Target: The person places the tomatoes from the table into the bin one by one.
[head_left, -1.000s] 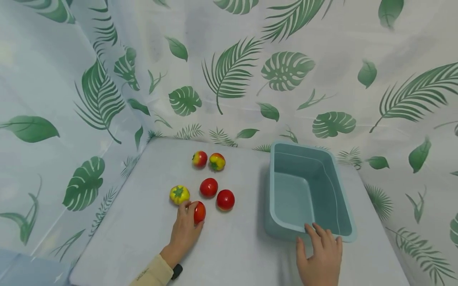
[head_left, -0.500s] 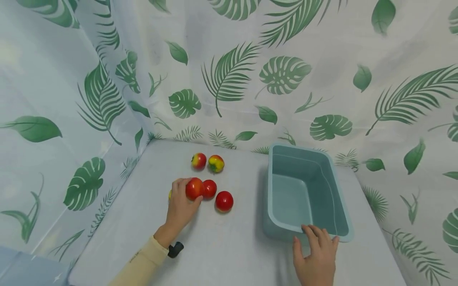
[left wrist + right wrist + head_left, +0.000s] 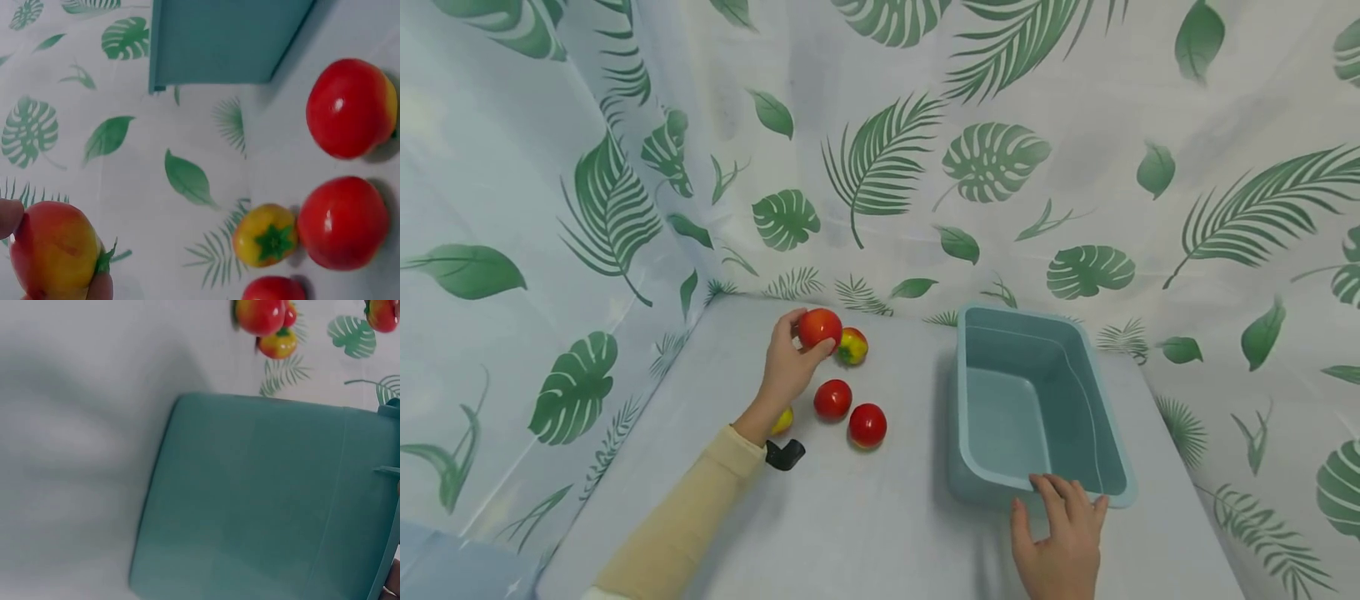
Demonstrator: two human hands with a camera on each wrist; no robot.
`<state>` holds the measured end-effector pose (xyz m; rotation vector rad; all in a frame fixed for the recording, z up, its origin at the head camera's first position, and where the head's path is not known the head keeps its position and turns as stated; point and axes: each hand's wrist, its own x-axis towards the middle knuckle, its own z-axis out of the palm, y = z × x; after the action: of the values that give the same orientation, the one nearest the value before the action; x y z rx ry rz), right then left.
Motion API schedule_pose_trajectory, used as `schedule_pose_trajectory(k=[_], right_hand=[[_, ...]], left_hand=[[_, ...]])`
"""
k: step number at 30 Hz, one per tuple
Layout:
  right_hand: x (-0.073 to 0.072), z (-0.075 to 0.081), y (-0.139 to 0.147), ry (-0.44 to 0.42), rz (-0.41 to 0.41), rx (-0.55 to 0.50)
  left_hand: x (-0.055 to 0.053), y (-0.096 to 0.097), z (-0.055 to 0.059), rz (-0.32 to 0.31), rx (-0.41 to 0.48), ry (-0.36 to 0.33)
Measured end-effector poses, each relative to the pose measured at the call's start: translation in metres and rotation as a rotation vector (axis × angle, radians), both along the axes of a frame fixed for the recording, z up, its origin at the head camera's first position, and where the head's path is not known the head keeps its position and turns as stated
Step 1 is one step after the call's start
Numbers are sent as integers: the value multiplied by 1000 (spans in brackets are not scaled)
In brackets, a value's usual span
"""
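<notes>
My left hand (image 3: pixel 788 358) holds a red tomato (image 3: pixel 820 327) raised above the table, pinched between thumb and fingers. In the left wrist view the held tomato (image 3: pixel 53 250) shows a yellow end with a green calyx. Just behind it in the head view lies a red-and-yellow tomato (image 3: pixel 853 347). Two red tomatoes (image 3: pixel 832 400) sit nearer, and a yellow one (image 3: pixel 782 421) is partly covered by my left wrist. My right hand (image 3: pixel 1060 533) grips the near rim of the blue-green plastic bin (image 3: pixel 966 417), fingers over the edge and thumb outside.
The bin stands upright on the right of the white-covered table (image 3: pixel 880 517), with nothing visible inside it. A leaf-patterned curtain (image 3: pixel 880 167) encloses the back and sides. A black device (image 3: pixel 786 455) is on my left wrist.
My left hand has lifted the red tomato from the near side of the group and carried it toward the back of the table. The right hand has stayed at the bin's rim.
</notes>
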<state>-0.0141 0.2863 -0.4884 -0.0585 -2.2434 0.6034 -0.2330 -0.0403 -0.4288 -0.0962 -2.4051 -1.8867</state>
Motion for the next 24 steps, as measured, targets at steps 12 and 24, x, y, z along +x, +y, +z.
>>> schedule_pose_trajectory(k=[12, 24], right_hand=[[-2, 3, -2, -4, -21, 26], [-3, 4, -8, 1, -82, 27]], left_hand=[[9, 57, 7, -162, 16, 22], [36, 145, 1, -388, -15, 22]])
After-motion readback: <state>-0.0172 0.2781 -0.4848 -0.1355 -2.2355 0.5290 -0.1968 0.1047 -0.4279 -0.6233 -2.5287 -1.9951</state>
